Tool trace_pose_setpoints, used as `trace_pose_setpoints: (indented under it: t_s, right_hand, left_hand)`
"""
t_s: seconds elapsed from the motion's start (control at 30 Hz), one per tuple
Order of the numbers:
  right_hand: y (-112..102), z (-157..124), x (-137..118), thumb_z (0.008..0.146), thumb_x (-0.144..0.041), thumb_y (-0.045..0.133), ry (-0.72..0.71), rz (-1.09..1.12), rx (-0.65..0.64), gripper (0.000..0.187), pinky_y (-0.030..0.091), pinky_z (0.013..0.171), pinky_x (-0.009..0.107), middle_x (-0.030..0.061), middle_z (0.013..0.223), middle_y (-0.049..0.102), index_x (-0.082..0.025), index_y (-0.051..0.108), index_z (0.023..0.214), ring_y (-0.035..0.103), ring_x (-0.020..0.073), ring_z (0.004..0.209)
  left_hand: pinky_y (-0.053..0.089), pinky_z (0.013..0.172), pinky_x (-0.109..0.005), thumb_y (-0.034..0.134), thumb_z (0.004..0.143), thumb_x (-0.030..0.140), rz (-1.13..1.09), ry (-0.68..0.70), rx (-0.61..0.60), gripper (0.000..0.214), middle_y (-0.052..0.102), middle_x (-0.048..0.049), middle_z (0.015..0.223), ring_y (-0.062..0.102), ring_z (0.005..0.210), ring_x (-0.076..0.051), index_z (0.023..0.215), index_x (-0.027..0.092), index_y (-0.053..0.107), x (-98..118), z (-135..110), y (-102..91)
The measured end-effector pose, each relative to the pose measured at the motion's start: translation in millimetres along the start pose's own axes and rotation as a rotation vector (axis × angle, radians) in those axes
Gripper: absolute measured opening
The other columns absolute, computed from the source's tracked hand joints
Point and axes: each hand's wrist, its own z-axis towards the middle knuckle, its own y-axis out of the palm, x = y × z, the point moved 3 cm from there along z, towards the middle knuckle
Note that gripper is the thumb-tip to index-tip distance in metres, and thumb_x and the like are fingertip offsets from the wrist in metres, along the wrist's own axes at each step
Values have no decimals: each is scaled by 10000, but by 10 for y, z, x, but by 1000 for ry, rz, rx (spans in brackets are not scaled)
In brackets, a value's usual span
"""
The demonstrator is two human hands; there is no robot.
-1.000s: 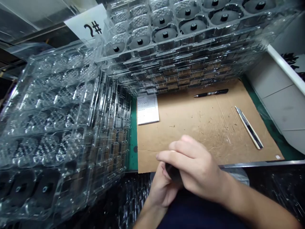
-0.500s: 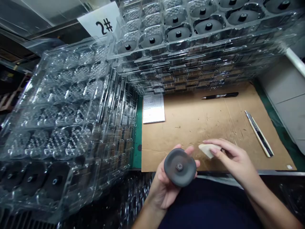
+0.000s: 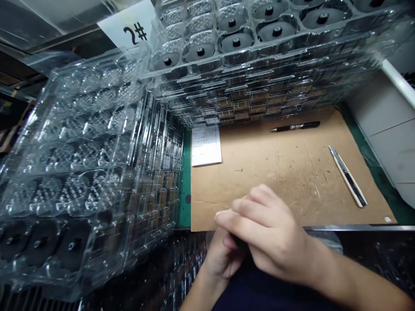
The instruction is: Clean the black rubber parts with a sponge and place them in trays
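Head view looks down on a work counter, with the person's two hands at the near edge. The right hand [image 3: 272, 233] is closed, its fingers curled over and covering the left hand [image 3: 223, 255], which is cupped beneath it. A dark object [image 3: 239, 240] barely shows between them, held in both hands; its shape is hidden by the fingers. Both hands sit just above a dark garment [image 3: 272, 293] and overlap the near edge of a brown cardboard sheet [image 3: 275, 177], which lies on a green mat [image 3: 185, 194]. On the cardboard, a black pen [image 3: 295, 126] lies along the far side, and a white-and-black utility knife [image 3: 347, 176] lies slanted at the right. A printed paper form [image 3: 205, 146] sits at the far left corner of the sheet. A tall stack of clear plastic trays [image 3: 259, 82] rises beyond the cardboard, its top pockets holding dark round discs [image 3: 236, 42] with central studs. A second stack of clear trays [image 3: 81, 142] stands to the left of the hands, and a white card marked "2#" [image 3: 125, 30] stands behind the trays at the far left.
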Motion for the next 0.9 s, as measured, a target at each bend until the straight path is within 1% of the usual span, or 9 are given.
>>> trace_pose_setpoints:
  t_s: [0.07,0.1,0.17,0.27,0.33,0.43,0.57,0.73,0.9]
  right_hand:
    - [-27,-8,83,873,-152,431,-15,91,-36,242,353,664,315,46,846,629,-158,632,1007,444,149,715]
    - [-51,-45,178,872,-144,437,47,127,-43,240,368,684,310,32,865,635,-177,632,1008,467,145,738]
    - [-92,-208,436,875,-157,461,260,161,-35,231,397,716,288,5,888,642,-225,636,1009,511,133,785]
    - [-69,-619,810,874,-297,509,615,170,-29,195,445,709,263,6,954,651,-264,654,1001,574,145,858]
    - [36,-887,933,870,-371,506,746,212,-89,239,477,745,278,22,1026,649,-262,655,1022,596,174,930]
    - [244,-1111,923,887,-401,463,745,243,-225,294,498,799,322,47,1055,645,-253,645,1063,602,199,971]
    - [403,-1096,840,914,-367,413,627,172,-317,303,494,820,348,54,1050,638,-254,619,1105,594,194,967]
    - [347,-971,914,920,-327,413,554,46,-204,308,474,808,344,54,1050,630,-243,573,1169,570,185,951]
    - [293,-965,1023,909,-344,437,569,-11,-71,304,454,809,336,47,1045,629,-236,573,1158,564,181,952]
  left_hand:
    - [405,982,-383,803,522,474,-25,18,-33,704,607,-76,1134,551,1059,-283,1145,215,602,9,-3,-7]
    - [406,982,-372,795,541,468,-41,21,-48,689,606,-66,1139,567,1041,-268,1157,234,594,22,-7,-17]
    - [404,985,-375,773,573,467,-83,22,-85,679,573,-69,1213,586,1028,-260,1188,260,572,63,-16,-44]
    - [414,972,-367,736,610,482,-158,-9,-171,663,462,-111,1352,576,1067,-277,1212,275,554,118,-30,-61]
    - [441,938,-325,724,630,476,-214,-27,-219,634,470,-110,1347,566,1089,-268,1209,278,559,130,-28,-54]
    - [464,914,-296,701,663,466,-305,-61,-246,574,550,-63,1270,573,1085,-241,1193,287,575,106,-6,-31]
    - [457,929,-285,663,689,487,-366,-95,-286,557,573,-38,1243,569,1092,-222,1201,286,572,76,22,1]
    - [453,937,-291,651,695,486,-383,-88,-322,568,574,-34,1235,570,1087,-229,1212,268,565,83,18,16]
    - [453,930,-292,657,682,498,-383,-80,-316,578,573,-32,1218,569,1083,-229,1203,266,567,50,-10,16]
